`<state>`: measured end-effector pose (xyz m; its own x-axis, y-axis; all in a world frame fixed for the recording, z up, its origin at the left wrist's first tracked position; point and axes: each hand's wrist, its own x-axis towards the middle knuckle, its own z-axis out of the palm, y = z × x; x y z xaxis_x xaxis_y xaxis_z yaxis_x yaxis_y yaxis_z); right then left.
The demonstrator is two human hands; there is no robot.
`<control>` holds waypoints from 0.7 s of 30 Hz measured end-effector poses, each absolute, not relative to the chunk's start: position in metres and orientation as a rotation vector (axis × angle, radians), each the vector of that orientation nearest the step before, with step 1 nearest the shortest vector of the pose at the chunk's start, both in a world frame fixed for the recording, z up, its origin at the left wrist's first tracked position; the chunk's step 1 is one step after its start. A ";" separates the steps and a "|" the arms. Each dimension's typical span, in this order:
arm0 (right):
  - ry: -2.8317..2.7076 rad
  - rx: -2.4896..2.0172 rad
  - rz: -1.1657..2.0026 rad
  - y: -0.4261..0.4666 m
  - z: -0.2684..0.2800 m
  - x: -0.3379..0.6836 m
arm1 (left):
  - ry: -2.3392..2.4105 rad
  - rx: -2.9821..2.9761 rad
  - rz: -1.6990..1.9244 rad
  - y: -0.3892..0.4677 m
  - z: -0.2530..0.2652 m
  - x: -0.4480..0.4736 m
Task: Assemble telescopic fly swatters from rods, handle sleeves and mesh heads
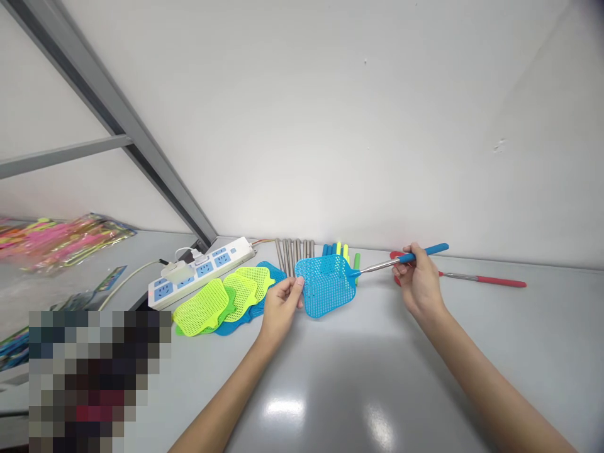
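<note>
A blue fly swatter (pixel 329 286) with a perforated head, a silver metal rod and a blue grip is held up above the table between both hands. My left hand (pixel 283 305) pinches the left edge of its head. Around the swatter's shaft, near the start of the blue grip, my right hand (pixel 418 280) is closed. Behind that hand lies a red fly swatter (pixel 501 281), its head partly hidden. Left of my left hand, loose yellow-green swatter heads (pixel 202 308) overlap blue swatter heads (pixel 232 326) and a green one.
Several metal rods (pixel 296 248) and coloured grips (pixel 338 247) lie by the wall. A white power strip (pixel 204 269) with plugs sits behind the swatter heads. Plastic-wrapped packs (pixel 70 242) lie far left, beside a grey metal frame (pixel 141 148). A pixelated patch covers the lower left.
</note>
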<state>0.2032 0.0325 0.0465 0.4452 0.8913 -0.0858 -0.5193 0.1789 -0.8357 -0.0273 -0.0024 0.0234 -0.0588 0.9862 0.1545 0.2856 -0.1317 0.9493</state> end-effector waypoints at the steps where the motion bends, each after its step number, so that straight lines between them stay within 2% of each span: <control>1: -0.480 -0.932 1.056 0.033 0.047 0.205 | 1.411 1.501 1.219 -0.003 0.022 -0.027; 11: -0.465 -0.987 1.008 0.038 0.058 0.226 | 1.384 1.593 1.109 -0.009 0.018 -0.020; 21: -0.339 -1.001 1.096 0.043 0.053 0.230 | 1.348 1.718 1.115 -0.016 0.025 -0.014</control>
<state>0.2299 0.0434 0.0532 0.4593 0.8585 -0.2281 -0.5798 0.0952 -0.8091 -0.0141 -0.0159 0.0251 0.0984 0.9718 0.2145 0.3929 -0.2359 0.8888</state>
